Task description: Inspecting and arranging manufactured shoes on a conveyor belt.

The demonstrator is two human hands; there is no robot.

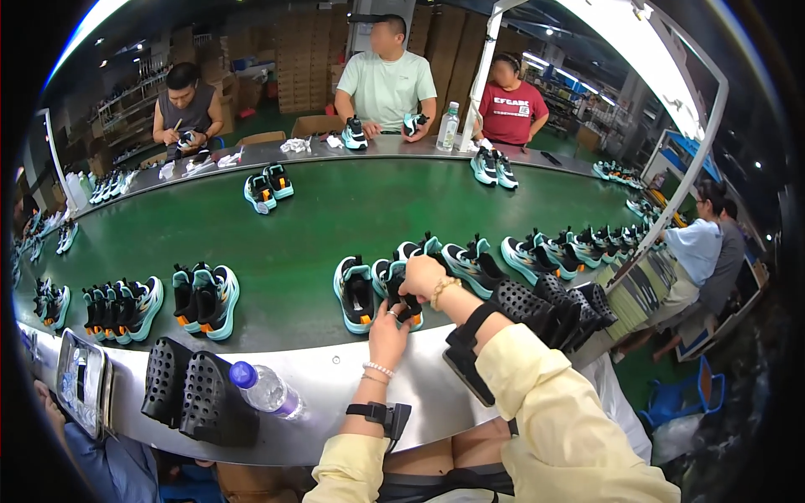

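On the near edge of the green belt, a black and teal sneaker stands with both my hands on it. My left hand holds it low at the near end, fingers bent against the shoe. From above, my right hand grips the collar area, its fingertips partly hidden at the shoe opening. A matching sneaker stands close by on the left. Just beyond and to the right are another sneaker and one more, apart from my grip.
Black perforated shoe forms stand right of my right forearm, with others at left. A water bottle lies tilted on the metal ledge. Sneaker rows line the green belt. Several people work across and at right.
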